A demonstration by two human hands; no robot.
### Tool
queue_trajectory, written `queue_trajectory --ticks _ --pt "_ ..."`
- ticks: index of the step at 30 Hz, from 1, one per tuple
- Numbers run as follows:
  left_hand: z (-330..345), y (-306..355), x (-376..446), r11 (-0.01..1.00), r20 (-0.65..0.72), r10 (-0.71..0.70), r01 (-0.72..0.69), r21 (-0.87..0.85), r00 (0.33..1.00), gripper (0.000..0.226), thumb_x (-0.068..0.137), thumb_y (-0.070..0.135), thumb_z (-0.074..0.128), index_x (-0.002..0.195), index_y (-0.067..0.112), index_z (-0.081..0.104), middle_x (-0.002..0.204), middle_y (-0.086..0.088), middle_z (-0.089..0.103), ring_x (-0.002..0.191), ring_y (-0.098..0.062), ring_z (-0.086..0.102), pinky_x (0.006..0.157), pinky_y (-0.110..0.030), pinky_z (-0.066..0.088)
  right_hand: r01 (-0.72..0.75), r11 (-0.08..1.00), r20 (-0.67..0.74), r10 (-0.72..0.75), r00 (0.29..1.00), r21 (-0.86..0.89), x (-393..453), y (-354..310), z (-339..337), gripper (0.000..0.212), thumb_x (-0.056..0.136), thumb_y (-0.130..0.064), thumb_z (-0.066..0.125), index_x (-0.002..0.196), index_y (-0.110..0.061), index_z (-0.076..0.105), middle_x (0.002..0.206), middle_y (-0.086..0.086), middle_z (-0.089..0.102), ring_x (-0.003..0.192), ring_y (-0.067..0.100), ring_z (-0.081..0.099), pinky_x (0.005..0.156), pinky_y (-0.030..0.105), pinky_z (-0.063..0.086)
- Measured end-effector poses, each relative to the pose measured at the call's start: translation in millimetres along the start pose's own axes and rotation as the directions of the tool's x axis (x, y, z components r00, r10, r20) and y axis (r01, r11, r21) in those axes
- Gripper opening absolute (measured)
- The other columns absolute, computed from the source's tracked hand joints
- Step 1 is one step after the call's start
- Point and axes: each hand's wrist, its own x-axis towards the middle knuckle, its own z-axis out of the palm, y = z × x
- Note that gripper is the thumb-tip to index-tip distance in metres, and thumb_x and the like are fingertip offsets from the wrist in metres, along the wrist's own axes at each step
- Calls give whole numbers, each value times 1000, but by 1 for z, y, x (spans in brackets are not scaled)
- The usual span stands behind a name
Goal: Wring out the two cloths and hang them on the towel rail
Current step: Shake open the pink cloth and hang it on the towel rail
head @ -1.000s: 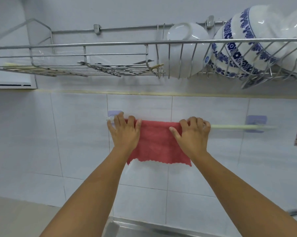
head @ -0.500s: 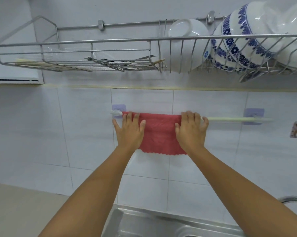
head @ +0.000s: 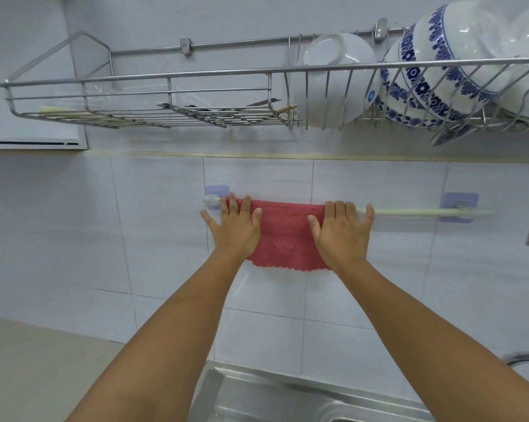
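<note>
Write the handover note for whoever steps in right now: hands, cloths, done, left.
Left hand: open, flat on the left part of the red cloth; no grip.
Right hand: open, flat on its right part.
Red cloth: draped over the rail, at the left end, spread out.
Right half of the rail is bare.
Second cloth: not in view.
Sink below.
Done: one cloth hung.
Left: find the second cloth, wring it, hang it on the bare part.

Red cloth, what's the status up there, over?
Both hands flat, open: left hand, right hand. Red cloth draped over towel rail. Second cloth not in view. Nothing blocking.
</note>
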Motion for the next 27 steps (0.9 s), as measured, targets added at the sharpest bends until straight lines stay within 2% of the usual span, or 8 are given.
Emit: queue_trajectory --ticks 4,7,11,17,21,24,27 --pt "10 13 -15 1000 -46 -5 4 -15 999 60 101 47 13 154 19 6 164 -5 3 151 -21 -3 113 -62 -11 -9 1000 5 8 1000 29 -2 -2 2 60 98 -53 24 126 -9 52 121 7 58 122 26 46 111 58 19" --pt "12 8 -14 1000 -42 9 -9 -10 999 61 101 48 14 154 20 3 164 -2 2 151 -19 -1 113 -61 -10 -1 999 -10 2 1000 35 0 0 2 60 98 -54 24 126 -9 53 121 7 58 122 25 46 110 57 19" --pt "7 0 -4 999 -39 47 -46 29 998 58 102 48 14 154 23 8 164 -2 5 151 -19 -1 115 -60 -7 -14 999 -15 15 1000 46 -2 0 4 61 98 -54 23 128 -9 50 124 6 56 126 25 43 111 59 14" --pt "0 -12 6 997 -19 78 -77 18 997 56 102 48 15 153 27 15 163 1 10 150 -18 -1 115 -63 -6 -42 997 6 41 999 65 -8 -6 10 66 98 -53 25 143 -7 36 141 8 46 139 26 30 113 62 6" --pt "-1 -19 10 995 -18 99 -98 34 995 54 102 47 14 153 28 17 162 2 14 150 -19 3 115 -65 -4 -41 998 35 39 999 55 -8 -8 8 69 98 -55 22 145 -7 33 143 8 44 141 26 28 113 63 3" --pt "-5 -21 14 994 -28 104 -103 38 994 53 102 45 15 151 27 22 161 2 20 149 -19 9 114 -65 -2 -35 997 30 33 999 68 -2 -10 3 66 98 -55 17 138 -10 44 135 5 52 135 24 37 113 61 5" --pt "-5 -20 17 995 -24 99 -98 34 995 53 102 44 15 151 26 22 161 2 20 149 -18 9 114 -65 -2 -33 994 21 31 999 100 8 -7 -6 62 98 -53 16 120 -16 60 117 0 64 118 20 51 113 58 10"
